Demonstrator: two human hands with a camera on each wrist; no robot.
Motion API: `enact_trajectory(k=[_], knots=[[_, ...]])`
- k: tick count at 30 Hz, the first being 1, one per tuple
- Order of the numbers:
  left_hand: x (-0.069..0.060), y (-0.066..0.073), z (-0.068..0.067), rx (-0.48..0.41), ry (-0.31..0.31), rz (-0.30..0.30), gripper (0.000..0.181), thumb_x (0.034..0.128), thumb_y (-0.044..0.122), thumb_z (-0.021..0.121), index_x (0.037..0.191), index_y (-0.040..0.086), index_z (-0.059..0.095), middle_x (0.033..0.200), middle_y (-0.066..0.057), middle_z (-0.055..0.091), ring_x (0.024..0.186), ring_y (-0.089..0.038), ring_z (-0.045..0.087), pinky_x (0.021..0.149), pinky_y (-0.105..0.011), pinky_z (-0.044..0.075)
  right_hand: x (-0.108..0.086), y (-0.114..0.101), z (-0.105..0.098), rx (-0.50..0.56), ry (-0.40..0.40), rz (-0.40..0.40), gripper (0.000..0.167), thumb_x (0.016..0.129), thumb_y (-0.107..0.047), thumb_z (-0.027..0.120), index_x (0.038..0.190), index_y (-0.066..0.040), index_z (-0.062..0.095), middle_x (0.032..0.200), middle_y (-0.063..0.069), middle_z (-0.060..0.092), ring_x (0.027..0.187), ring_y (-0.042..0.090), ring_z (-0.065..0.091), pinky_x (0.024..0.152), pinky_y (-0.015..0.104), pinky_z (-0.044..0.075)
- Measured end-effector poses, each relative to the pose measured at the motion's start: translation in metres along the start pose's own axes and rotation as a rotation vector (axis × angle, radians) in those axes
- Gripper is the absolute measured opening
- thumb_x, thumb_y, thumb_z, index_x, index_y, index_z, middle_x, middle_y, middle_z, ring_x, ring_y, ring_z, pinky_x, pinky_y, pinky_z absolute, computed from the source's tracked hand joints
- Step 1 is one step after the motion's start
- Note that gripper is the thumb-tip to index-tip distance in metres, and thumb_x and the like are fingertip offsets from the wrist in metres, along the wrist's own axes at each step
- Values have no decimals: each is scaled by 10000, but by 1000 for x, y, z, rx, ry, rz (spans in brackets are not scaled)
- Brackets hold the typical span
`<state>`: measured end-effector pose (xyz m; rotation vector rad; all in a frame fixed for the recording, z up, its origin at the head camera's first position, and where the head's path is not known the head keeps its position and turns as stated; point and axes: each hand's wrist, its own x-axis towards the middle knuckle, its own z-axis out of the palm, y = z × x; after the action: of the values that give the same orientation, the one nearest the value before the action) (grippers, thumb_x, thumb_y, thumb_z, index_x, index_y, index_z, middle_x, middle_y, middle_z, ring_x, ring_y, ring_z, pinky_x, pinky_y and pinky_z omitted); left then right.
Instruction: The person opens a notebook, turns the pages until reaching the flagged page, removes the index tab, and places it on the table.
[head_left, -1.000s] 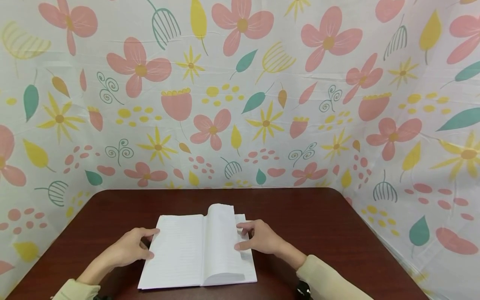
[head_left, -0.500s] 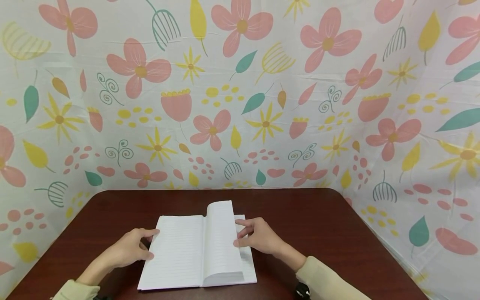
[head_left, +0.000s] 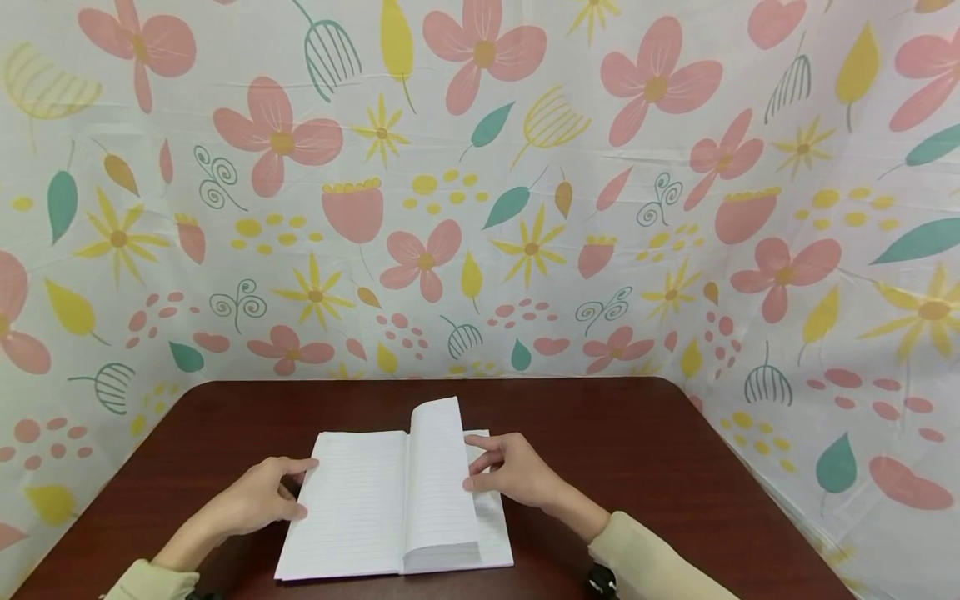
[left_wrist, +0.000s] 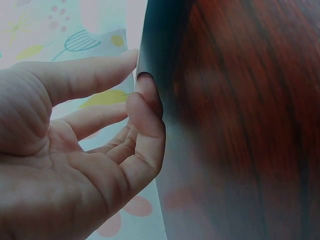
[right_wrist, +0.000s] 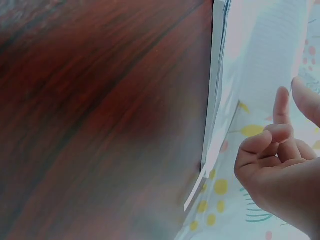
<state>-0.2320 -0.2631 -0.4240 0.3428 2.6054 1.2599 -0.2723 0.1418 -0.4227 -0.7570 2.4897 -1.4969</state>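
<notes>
An open notebook with white ruled pages (head_left: 356, 504) lies on the table. The left hand (head_left: 251, 498) holds its left edge, thumb at the near part and fingers at the far part; in the left wrist view that hand (left_wrist: 95, 135) has its fingertips at the thin edge. A thick bundle of pages (head_left: 442, 492) stands curved up from the right half. At its outer edge the right hand (head_left: 521, 472) pinches the pages between thumb and fingers. The right wrist view shows this hand (right_wrist: 280, 170) with several fingers curled, beside the raised pages (right_wrist: 272, 50).
A dark reddish-brown table (head_left: 600, 433) carries the notebook. Behind it and at both sides hangs a white cloth (head_left: 480, 208) printed with pink, yellow and green flowers and leaves. A black band (head_left: 602, 579) circles the right wrist below a pale sleeve (head_left: 652, 558).
The raised bundle of pages has tilted further up and left, with the right hand moving slightly left along with it. The left hand has stayed at the left edge.
</notes>
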Motion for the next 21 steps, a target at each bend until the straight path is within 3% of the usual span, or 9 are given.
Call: enact_trajectory(k=[12,21], knots=[[0,-1,-1,-10,-7,10,716,825,-73,824,1457,-169,502,1144,-192,559,802,-236,700,660,-374,550,4,-9,4,19,-6,-36,597,858,-74,877,1393,60,648,903,45,777,809,190,677,661,245,442],[0,1,0,-18,-4,13,718,825,-81,820,1456,-180,492,1131,-185,560,810,-235,711,670,-378,559,7,-9,5,-4,-26,-46,643,864,-100,880,1434,45,619,860,10,766,751,148,662,594,230,399]])
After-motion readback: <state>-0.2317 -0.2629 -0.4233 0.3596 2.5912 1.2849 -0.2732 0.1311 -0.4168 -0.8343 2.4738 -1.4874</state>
